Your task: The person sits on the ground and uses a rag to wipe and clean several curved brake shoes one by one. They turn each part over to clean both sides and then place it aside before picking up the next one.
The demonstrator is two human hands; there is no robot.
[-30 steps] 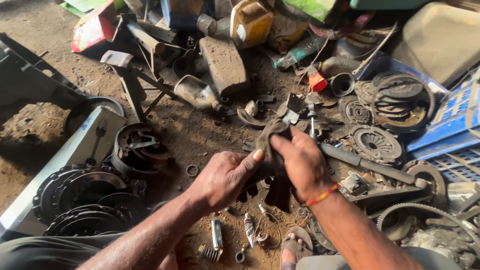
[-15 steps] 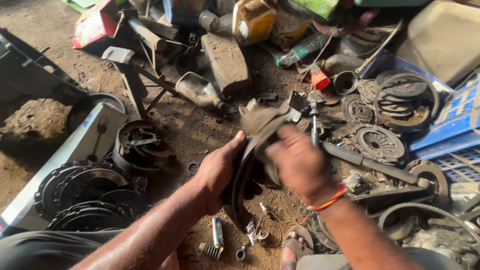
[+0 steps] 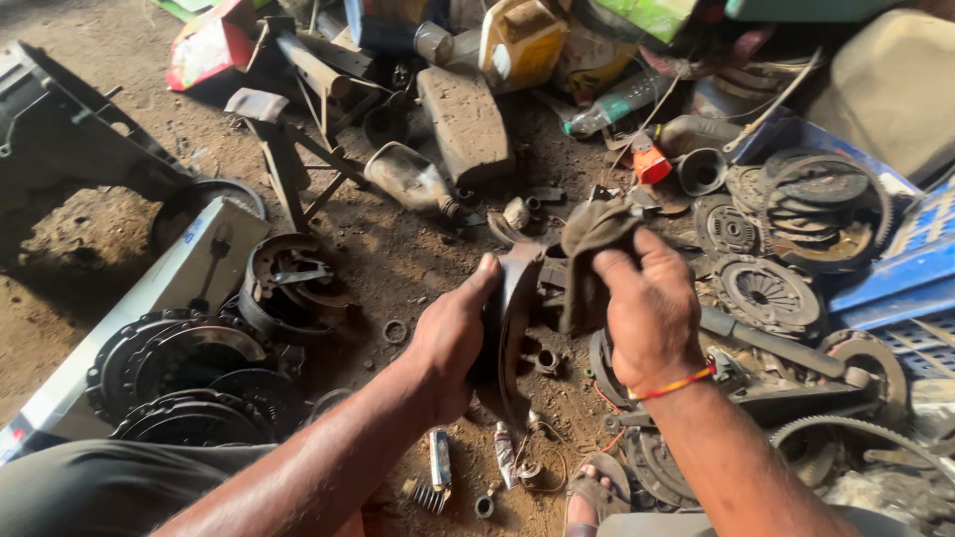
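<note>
My left hand (image 3: 453, 333) grips the edge of a dark round metal disc (image 3: 515, 308) and holds it upright on its rim over the dirt floor. My right hand (image 3: 647, 303) presses a crumpled grey-brown rag (image 3: 589, 239) against the disc's far face. A red and yellow thread band circles my right wrist. The disc's far side is hidden behind the rag and my fingers.
Greasy clutch plates (image 3: 766, 293) and gear rings lie at the right beside a blue crate (image 3: 900, 268). Brake shoes (image 3: 288, 283) and pressure plates (image 3: 184, 368) sit at the left by a white board (image 3: 189, 273). Bottles, a yellow can (image 3: 517, 40) and a brick (image 3: 463, 119) crowd the back.
The disc has been tipped up from lying low to standing on its rim. My left hand slid onto its edge, and my right hand with the rag shifted right and up.
</note>
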